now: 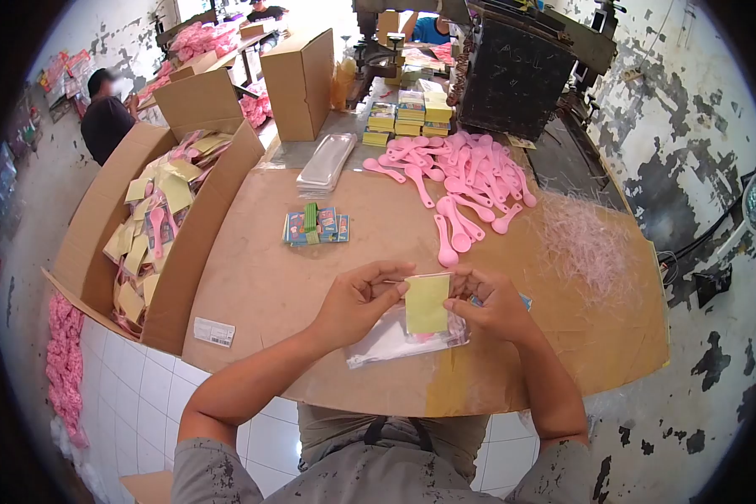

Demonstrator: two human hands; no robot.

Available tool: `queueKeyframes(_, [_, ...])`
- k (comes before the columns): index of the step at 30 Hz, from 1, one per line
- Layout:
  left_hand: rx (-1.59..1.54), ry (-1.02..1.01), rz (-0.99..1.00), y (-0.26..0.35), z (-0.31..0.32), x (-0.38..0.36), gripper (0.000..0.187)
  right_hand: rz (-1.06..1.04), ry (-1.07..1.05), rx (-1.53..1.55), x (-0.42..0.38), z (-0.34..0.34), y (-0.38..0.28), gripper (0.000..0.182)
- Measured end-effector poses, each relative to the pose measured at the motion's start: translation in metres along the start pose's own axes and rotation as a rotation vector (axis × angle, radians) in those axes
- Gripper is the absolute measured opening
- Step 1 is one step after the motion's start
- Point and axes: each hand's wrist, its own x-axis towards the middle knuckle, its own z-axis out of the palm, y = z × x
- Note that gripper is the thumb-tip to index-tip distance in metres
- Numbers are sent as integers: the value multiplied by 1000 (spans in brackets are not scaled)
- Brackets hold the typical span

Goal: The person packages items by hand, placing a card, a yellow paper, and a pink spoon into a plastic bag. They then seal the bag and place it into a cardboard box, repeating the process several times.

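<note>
Between my two hands is a yellow card (pixel 427 304), held upright near the table's front edge. My left hand (pixel 365 301) pinches its upper left corner between thumb and fingers. Along the right edge, the thumb of my right hand (pixel 489 309) presses on the card, its fingers behind. Clear plastic packaging (pixel 378 343) lies beneath the card, with a bit of pink showing below it. Part of a blue printed card (pixel 524 301) peeks out beside my right hand. Farther forward lies a pile of pink spoons (pixel 470 168).
Blue printed cards in a green band (pixel 332 228) lie left of centre, near stacked clear plastic trays (pixel 326 161). A cardboard box (pixel 206 227) of packed spoons stands left. Plastic shreds (pixel 592 244) lie right. Card stacks (pixel 411 107) and a black machine (pixel 512 76) stand behind. A person (pixel 105 118) works far left.
</note>
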Motion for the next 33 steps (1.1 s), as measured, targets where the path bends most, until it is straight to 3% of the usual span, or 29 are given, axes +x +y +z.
queueKeyframes(2, [-54,45,64,7,10,-1,28,-35,-16,14,1,-3,-3,34])
queueKeyframes(5, [210,-133,19,4,-1,-4,26,-86,3,51,-2,-3,-10,33])
queueKeyframes(8, [297,-243,-165,10,-13,1,28,-97,62,97,0,-5,-14,32])
queueKeyframes(9, [257,-119,-112,13,-21,1,30,-94,88,114,0,-8,-14,32])
queueKeyframes(11, [172,124,-10,23,-37,1,33,-135,171,-150,-3,-21,-17,33])
queueKeyframes(13, [-374,570,569,48,-29,16,34,-140,253,-336,-5,-36,-22,34])
queueKeyframes(15, [-460,525,604,61,-34,17,36,-108,333,-441,-6,-48,-26,35])
queueKeyframes(17, [-292,446,525,49,-40,19,39,-96,356,-652,-9,-57,-25,37])
queueKeyframes(21, [587,125,131,8,-26,13,42,14,192,-967,-22,-76,-15,41])
queueKeyframes(24, [1002,-56,336,-22,-11,9,36,233,98,-741,-21,-80,-13,39])
queueKeyframes(27, [1027,-92,382,-25,-7,10,21,207,167,-734,-20,-79,-16,36])
queueKeyframes(30, [923,-129,295,-30,-10,13,21,211,236,-586,-21,-79,-16,30])
queueKeyframes(33, [775,-116,69,-20,-10,12,16,130,280,-652,-21,-78,-16,28])
